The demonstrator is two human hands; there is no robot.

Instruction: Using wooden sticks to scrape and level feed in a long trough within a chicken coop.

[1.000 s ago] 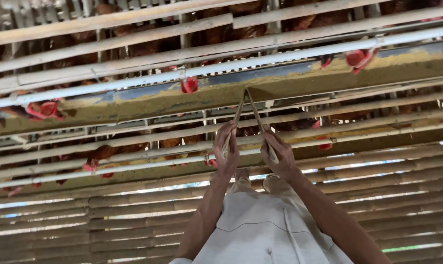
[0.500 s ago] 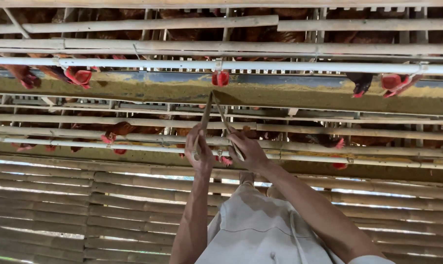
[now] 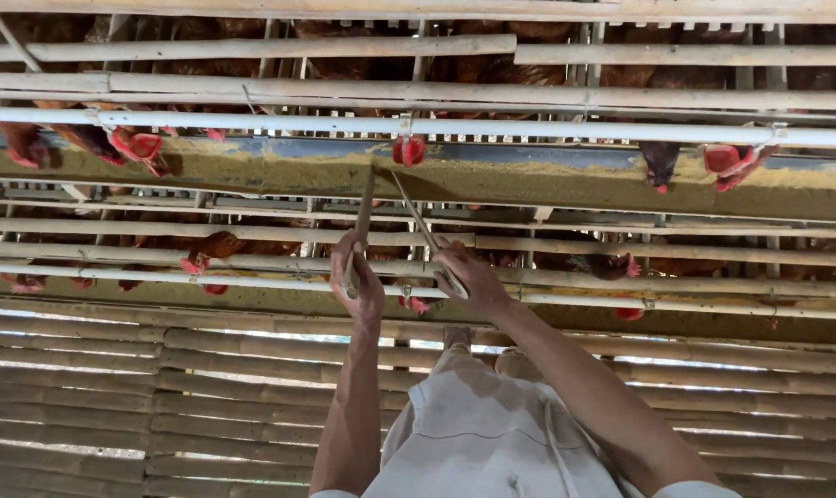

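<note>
Up at the far trough, two thin sticks are being held with their tips close together at the edge of the yellow feed. The left hand is wrapped tight around the left stick, which stands almost upright. The right hand is closed on the right stick, which leans in from the right so the pair makes a narrow V. Neither hand is loose, both are clamped on wood.

What's changed over the last second: the whole pair looks to have been carried sideways along the trough, though the view has swung too, so how much is real travel can't be told. A second ago the tips were set to the right of a red cup; now they sit just under a red cup hanging from the white pipe. Whether it's the same cup can't be told. The V has also been pulled narrower, with the left stick stood up straighter than before. The grip itself hasn't changed at all.

So the sticks are judged to be working along the feed line bit by bit rather than staying in one spot. Whether the tips actually dig into the feed can't be made out from this angle.

Hens are poking their heads through the bars on the left and right, none touching the sticks. Bamboo slats are seen nearer, under the arms.
</note>
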